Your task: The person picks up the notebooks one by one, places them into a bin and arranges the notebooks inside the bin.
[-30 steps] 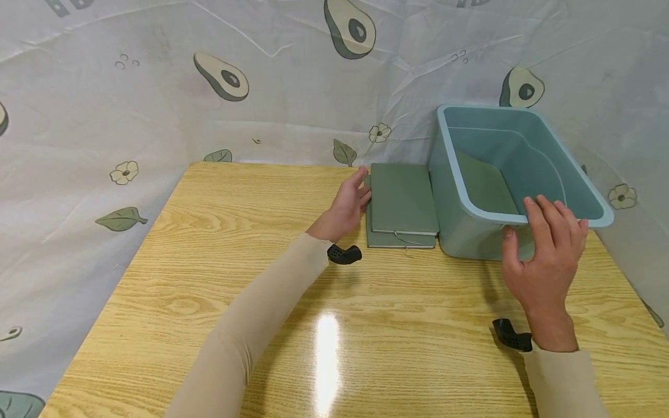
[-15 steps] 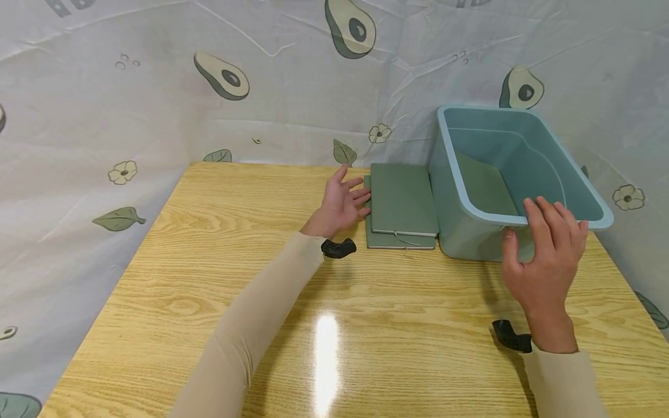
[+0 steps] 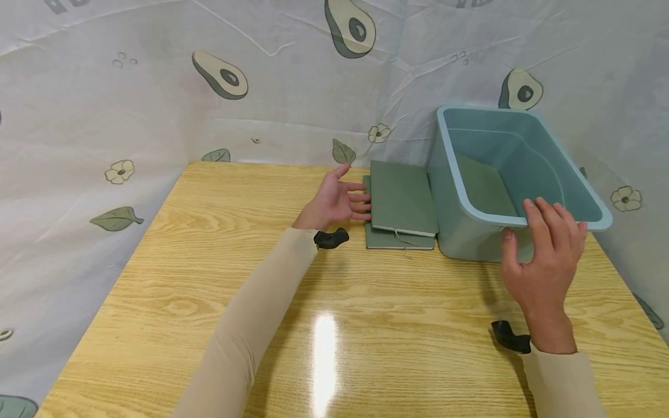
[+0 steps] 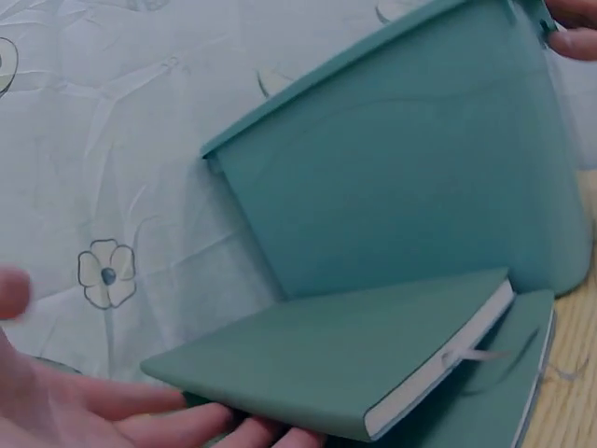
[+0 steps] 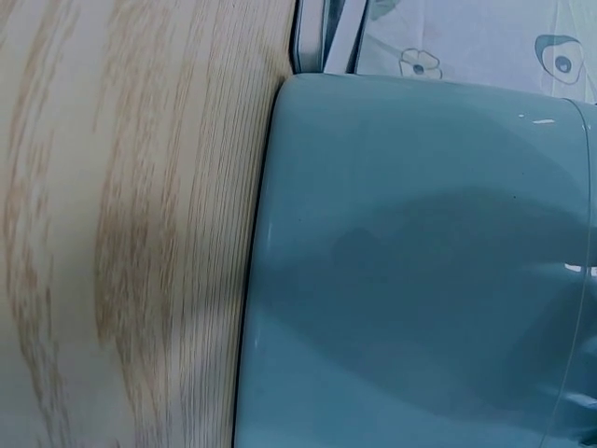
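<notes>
Two dark green notebooks lie stacked on the table at the bin's left side. My left hand (image 3: 331,200) is palm up at their left edge, fingers straight and thumb apart. Its fingertips reach under the upper notebook (image 3: 402,194), whose near-hand edge is raised off the lower notebook (image 3: 399,240) in the left wrist view; the tips are hidden beneath the cover. A ribbon marker (image 4: 476,355) hangs from the page end. My right hand (image 3: 546,261) grips the front rim of the blue-green plastic bin (image 3: 465,238), fingers over the rim and thumb outside.
Inside the bin lies a flat green thing (image 3: 483,186) that looks like another notebook. The wooden table (image 3: 251,325) runs back to a hanging sheet (image 3: 292,75) printed with avocados, which stands right behind the notebooks and the bin.
My left hand has turned palm up and slid its fingertips under the upper notebook, whose left edge has lifted slightly. The right hand stays on the bin's rim.
</notes>
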### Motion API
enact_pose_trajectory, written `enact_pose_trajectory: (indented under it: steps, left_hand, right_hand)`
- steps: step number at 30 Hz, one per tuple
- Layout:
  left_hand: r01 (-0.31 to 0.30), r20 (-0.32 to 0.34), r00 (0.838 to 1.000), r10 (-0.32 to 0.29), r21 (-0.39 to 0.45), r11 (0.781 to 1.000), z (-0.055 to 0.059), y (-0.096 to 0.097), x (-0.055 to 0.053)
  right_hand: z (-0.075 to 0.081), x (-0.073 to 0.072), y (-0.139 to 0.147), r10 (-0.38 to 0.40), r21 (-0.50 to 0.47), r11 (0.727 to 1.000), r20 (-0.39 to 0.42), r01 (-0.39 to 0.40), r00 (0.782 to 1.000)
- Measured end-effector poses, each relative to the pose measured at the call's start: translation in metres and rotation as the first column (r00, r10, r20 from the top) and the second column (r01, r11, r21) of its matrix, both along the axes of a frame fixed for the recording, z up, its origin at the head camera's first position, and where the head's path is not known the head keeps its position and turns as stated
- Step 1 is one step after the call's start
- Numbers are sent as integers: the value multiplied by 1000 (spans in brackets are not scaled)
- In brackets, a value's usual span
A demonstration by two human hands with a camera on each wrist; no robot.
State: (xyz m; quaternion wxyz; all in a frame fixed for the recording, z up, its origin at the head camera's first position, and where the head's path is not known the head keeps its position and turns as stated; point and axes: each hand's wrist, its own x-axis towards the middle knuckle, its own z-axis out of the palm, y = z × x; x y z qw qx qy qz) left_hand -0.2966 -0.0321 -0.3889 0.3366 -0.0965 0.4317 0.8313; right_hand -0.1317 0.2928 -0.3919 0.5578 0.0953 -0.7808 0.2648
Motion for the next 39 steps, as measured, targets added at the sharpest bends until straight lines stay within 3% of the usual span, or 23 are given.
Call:
enact_pose_trajectory:
  steps: [8, 17, 29, 39]
  left_hand:
    - [45, 26, 999, -41, -145, 988, 2, 4, -6]
    - [74, 17, 997, -73, -328, 942, 1, 14, -11]
    - [80, 22, 997, -77, -357, 931, -4, 19, -8]
    - [61, 16, 998, -58, -295, 954, -4, 24, -4]
  right_hand:
    - [-1, 0, 0, -4, 6, 1000, 6, 4, 1000]
    - [-1, 1, -1, -1, 1, 1000, -3, 1, 1000]
    - [-2, 0, -1, 0, -1, 1000, -5, 0, 1000]
    - [-3, 0, 0, -3, -1, 1000, -4, 3, 1000]
